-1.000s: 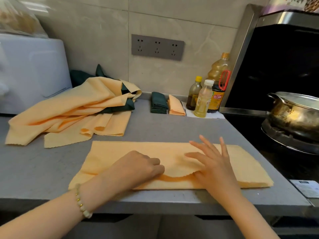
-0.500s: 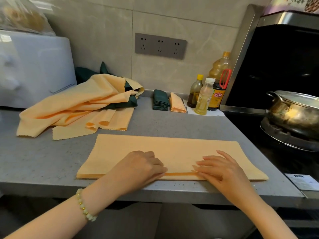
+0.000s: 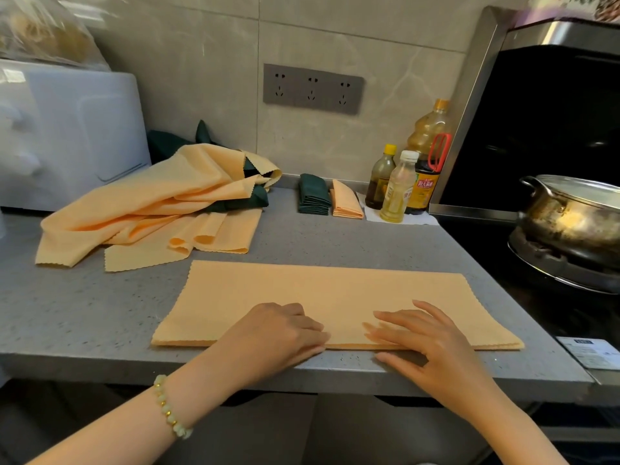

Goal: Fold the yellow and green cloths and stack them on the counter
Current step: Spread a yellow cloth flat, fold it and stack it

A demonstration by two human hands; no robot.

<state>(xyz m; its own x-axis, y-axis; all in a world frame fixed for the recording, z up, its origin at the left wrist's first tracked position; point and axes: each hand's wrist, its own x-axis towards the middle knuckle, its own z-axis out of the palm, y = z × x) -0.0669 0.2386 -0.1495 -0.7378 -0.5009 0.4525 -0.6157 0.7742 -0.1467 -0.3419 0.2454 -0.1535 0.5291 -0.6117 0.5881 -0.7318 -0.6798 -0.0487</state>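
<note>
The cloth [image 3: 335, 297] lies folded once, long and flat, along the front edge of the counter [image 3: 84, 313]. Both hands rest on its near fold: the left hand [image 3: 271, 333] with fingers close together and a little bent, the right hand [image 3: 432, 344] with fingers straight and spread. To do this well, I think they should slide apart along the fold, press it flat and keep the corners even, so it can get as small as the stack [image 3: 345, 204] at the back edge.

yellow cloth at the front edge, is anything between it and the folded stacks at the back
Nothing visible: bare counter lies between the yellow cloth and the folded green stack and yellow stack. The loose heap sits to the left, the bottles to the right.
</note>
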